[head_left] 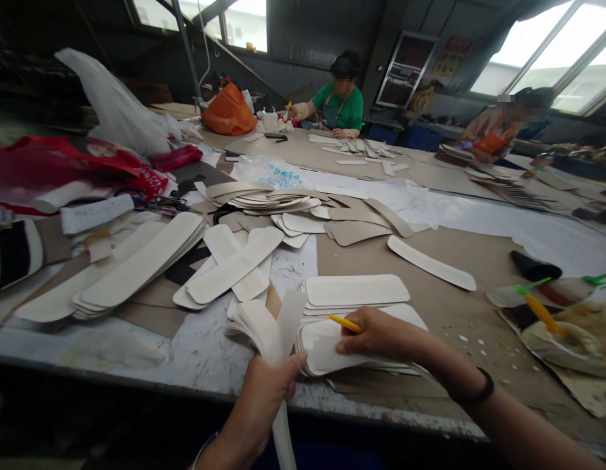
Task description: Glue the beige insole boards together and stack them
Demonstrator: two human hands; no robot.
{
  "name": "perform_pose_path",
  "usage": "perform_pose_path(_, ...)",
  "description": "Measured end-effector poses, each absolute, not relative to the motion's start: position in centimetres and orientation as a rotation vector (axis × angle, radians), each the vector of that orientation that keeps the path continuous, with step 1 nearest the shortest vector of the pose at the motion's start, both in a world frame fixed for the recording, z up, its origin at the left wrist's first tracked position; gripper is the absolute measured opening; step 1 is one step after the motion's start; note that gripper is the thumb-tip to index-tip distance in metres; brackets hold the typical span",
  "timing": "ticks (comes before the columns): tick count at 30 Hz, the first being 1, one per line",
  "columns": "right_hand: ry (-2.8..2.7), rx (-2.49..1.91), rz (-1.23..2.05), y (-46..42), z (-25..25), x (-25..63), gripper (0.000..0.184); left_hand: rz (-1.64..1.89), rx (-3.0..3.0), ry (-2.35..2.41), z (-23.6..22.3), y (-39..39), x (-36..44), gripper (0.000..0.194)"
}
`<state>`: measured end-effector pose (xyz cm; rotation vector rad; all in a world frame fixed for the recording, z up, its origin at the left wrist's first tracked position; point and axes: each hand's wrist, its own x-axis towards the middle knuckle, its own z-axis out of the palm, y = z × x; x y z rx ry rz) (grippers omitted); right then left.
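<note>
My left hand [268, 388] is closed around a bundle of white strips [256, 326] near the table's front edge. The strips fan apart above my fingers, and a long white end hangs below my wrist over the edge. A slim yellow pen-like tool [344, 322] is gripped in my right hand [374, 336], its pointed end toward the left. That hand rests over a stack of white rounded strips [322, 352]; my left thumb is by the stack's left end. Just behind it lies another stack of white strips [356, 289]. My right palm and curled fingers are partly hidden.
More white strips [141, 267] lie piled at left, and beige ones [359, 232] farther back. An uncapped-looking glue container [561, 339] with a yellow handle stands right, near a black cylinder [535, 266]. Two people work across the table, beyond an orange bag [229, 111].
</note>
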<state>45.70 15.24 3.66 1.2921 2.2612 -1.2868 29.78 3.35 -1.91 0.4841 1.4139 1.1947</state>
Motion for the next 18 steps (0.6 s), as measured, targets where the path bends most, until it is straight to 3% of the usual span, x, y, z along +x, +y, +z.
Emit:
perform_pose_path(10, 2.284, 1.227, -0.97, 16.6, 3.0, 43.8, 0.019, 1.121, 0.516, 1.659, -2.9, 3.2, 28.9, 0.031)
perform_pose_path(15, 2.29, 1.221, -0.9, 16.4, 2.6, 43.9, 0.024, 1.098, 0.849, 1.857, -3.9, 1.2, 28.2, 0.027)
perform_pose_path(18, 2.309, 1.214, -0.873, 16.4, 2.3, 44.1, 0.024, 1.166, 1.379, 1.824, -4.6, 0.6, 27.8, 0.028)
